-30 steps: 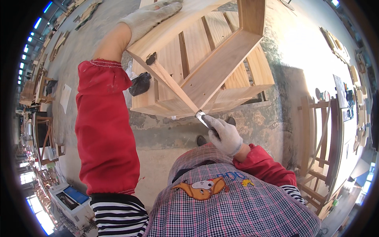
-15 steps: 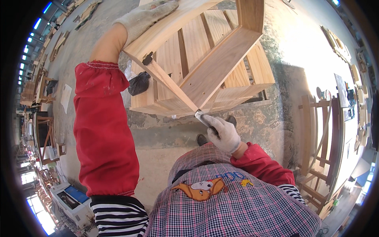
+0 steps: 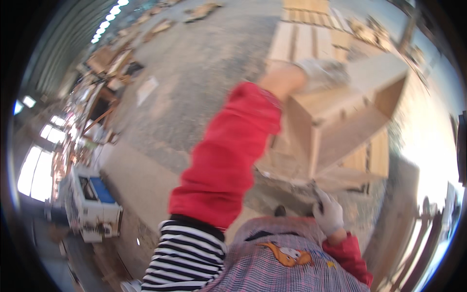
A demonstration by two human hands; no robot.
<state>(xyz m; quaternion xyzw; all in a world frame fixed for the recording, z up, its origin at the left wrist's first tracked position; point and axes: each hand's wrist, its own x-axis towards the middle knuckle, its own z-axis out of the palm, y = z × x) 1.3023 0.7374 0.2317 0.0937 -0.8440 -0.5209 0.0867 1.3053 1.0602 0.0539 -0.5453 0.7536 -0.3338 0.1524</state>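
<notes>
A wooden drawer-like box [image 3: 350,136] of pale boards stands tilted on the slatted wooden pieces beneath it. My left hand [image 3: 323,74], in a whitish work glove, lies over its upper edge and holds it; motion blur smears the fingers. At the box's lowest corner, close to my body, is my gloved right hand [image 3: 329,214]. Its fingers are closed on a small, flat grey tool [image 3: 316,189], whose tip is close to that corner. Blur hides the tool's exact kind and whether it touches the wood.
Under and beyond the box are slatted wooden panels [image 3: 304,41]. A white machine with a blue top [image 3: 95,202] stands on the left. Wooden frames and boards [image 3: 104,107] line the left side. Bright sunlight falls on the floor at the right.
The view has swung left, so the box and both hands appear farther right. The box is turned and shows its corner edge toward me. Both hands stay at it.
</notes>
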